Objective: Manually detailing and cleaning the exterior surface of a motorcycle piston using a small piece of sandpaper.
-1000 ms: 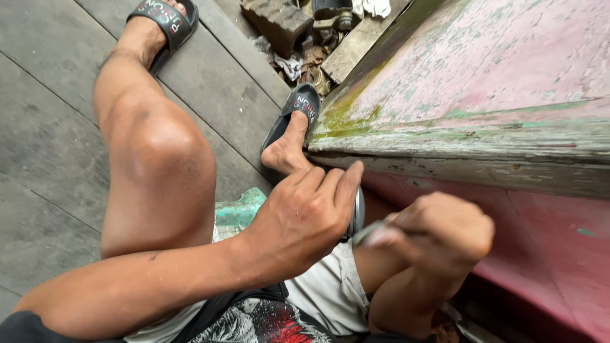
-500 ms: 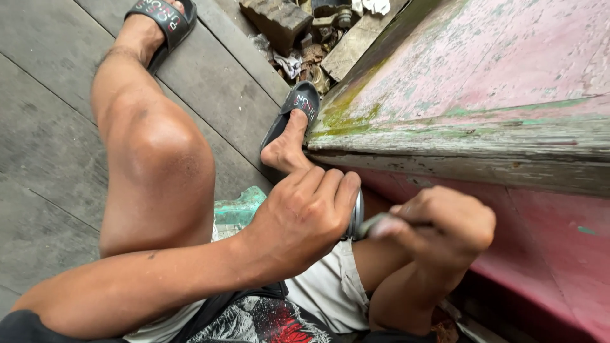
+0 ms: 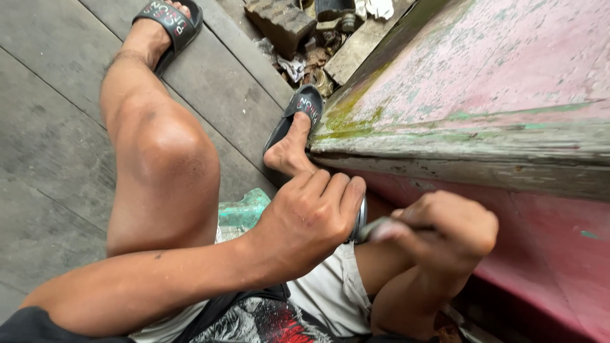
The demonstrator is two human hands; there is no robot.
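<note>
Seemingly mid-job, the left hand (image 3: 311, 219) curled around a round metal object (image 3: 359, 221) just below the weathered pink plank (image 3: 483, 95), while the right hand (image 3: 445, 232) gripped a thin tool (image 3: 375, 228) against it, and the plank's flaking paint remained largely unscraped.

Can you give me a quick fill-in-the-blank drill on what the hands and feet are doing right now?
1. The left hand cups a round ____ container by its rim.
2. The right hand holds a thin tool whose tip points toward the ____ hand.
3. Both feet wear black ____ on the grey plank floor.
4. The weathered wooden surface beside the hands is painted mostly ____.

Missing words: metal; left; sandals; pink
</note>
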